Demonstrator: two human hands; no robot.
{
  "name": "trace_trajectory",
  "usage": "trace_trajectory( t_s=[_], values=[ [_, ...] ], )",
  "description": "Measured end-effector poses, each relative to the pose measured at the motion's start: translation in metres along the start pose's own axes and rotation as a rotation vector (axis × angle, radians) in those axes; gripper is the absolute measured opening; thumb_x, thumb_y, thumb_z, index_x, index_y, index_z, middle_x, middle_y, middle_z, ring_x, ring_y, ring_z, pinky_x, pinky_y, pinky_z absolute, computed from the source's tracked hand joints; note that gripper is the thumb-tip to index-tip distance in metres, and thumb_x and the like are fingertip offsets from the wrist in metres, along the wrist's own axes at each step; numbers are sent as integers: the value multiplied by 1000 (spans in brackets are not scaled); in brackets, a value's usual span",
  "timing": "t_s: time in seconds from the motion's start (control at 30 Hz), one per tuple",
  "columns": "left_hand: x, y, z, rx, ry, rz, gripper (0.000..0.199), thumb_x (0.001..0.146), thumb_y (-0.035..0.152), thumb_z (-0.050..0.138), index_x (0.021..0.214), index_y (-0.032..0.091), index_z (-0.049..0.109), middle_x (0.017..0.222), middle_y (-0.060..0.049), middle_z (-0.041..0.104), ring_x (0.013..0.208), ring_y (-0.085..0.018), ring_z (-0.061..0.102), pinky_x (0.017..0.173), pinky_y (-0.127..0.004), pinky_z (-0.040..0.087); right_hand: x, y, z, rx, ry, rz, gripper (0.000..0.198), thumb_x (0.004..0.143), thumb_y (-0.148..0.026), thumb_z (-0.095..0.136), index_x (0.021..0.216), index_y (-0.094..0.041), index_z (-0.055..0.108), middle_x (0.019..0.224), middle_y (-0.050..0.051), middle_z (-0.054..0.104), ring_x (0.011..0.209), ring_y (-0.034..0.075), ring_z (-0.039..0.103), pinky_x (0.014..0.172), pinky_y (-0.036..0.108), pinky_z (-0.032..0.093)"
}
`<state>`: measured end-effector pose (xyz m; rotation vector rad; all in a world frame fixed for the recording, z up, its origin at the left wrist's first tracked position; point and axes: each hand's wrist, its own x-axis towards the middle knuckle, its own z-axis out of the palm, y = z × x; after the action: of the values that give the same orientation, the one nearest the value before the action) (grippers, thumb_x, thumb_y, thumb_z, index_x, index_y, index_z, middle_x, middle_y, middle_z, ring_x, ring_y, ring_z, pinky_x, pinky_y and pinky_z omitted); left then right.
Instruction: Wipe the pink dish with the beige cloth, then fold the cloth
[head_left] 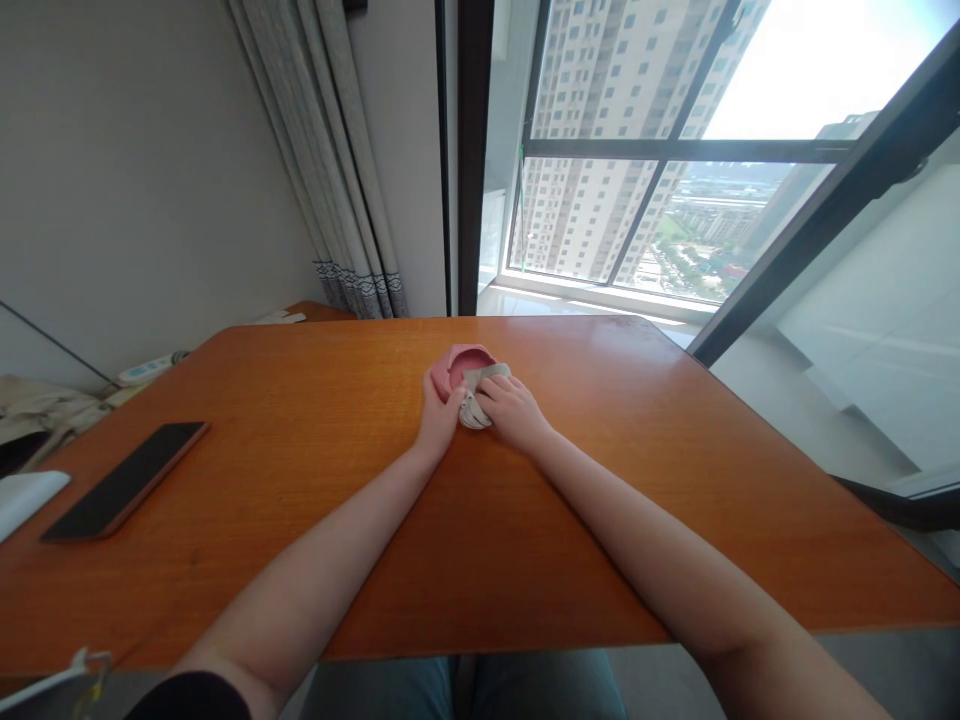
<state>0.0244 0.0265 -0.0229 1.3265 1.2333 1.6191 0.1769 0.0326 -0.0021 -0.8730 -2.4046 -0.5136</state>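
Observation:
Near the far middle of the wooden table [300, 400], my left hand [439, 415] grips a pink bowl-like piece [450, 368] by its near left side. The piece is tilted, with part of its hollow inside showing. My right hand [514, 408] is closed on a greyish-white cloth [474, 412], pressing it against the near right rim of the pink piece. Some of the cloth hangs below the fingers in folds. The bowl's underside is hidden, and so are several of my left fingers behind it.
A dark flat slab, like a tablet [127, 482], lies on the table's left side. Beside it, a white object [30, 497] reaches in at the left edge. A power strip [152, 367] sits past the table's left edge. Beyond the far edge stand a curtain [330, 170] and a large window [660, 150].

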Motion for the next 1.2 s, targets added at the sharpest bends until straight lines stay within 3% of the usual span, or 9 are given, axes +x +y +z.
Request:
trace_trajectory(
  t_s=[0.13,0.23,0.33,0.6,0.7,0.83,0.9,1.03,1.2],
  values=[
    [5,7,-9,67,7,62,48,79,31,56,123,19,43,132,-9,49,125,-22,44,108,-36,30,0,6,-5,8,-12,-23,21,92,-22,44,102,-19,62,106,10,59,100,22,44,80,35,33],
    [4,9,-6,68,-7,50,63,75,32,61,131,19,35,142,-11,38,132,-22,35,111,-35,26,0,4,-5,-14,-56,-19,19,92,-20,45,94,-18,64,93,8,60,95,22,44,77,35,31],
    [-1,7,1,-47,-21,10,75,75,36,63,137,21,24,146,-12,32,132,-22,36,108,-34,31,1,-1,-3,-51,-47,19,18,91,-18,46,87,-17,63,85,7,60,87,21,43,73,34,30],
    [4,9,-5,46,4,50,47,74,27,58,118,18,43,126,-11,51,119,-23,48,105,-37,33,0,4,-4,-4,-33,40,22,94,-23,41,100,-19,62,103,8,61,98,21,44,79,34,29],
    [5,11,-3,-1,-24,38,57,70,26,64,122,19,41,126,-10,50,119,-23,48,105,-36,33,-1,1,-3,-7,-80,51,19,92,-20,44,97,-19,62,96,8,62,95,21,44,78,35,28],
    [2,6,6,-258,-33,-146,76,74,34,64,137,27,23,120,-6,54,107,-19,56,95,-35,42,2,-13,0,-31,-34,144,18,91,-19,45,94,-18,63,88,7,62,89,22,43,75,35,28],
    [2,0,6,-287,-34,-141,68,75,37,63,133,27,30,116,-5,55,105,-19,56,93,-34,43,3,-15,0,-20,-13,157,18,91,-20,45,93,-18,63,88,7,61,88,21,43,76,35,29],
    [10,-11,-5,-142,12,-82,41,76,41,60,111,22,51,106,-4,58,100,-20,56,93,-35,42,4,0,-7,50,-41,-10,19,93,-20,44,94,-19,62,93,6,62,92,20,45,80,34,31],
    [13,-7,-5,-134,-56,-90,44,76,44,61,113,24,51,114,-6,57,109,-21,52,97,-36,39,0,10,-11,38,-46,-22,18,93,-21,45,89,-19,62,88,5,61,92,19,45,77,33,30]
  ],
)
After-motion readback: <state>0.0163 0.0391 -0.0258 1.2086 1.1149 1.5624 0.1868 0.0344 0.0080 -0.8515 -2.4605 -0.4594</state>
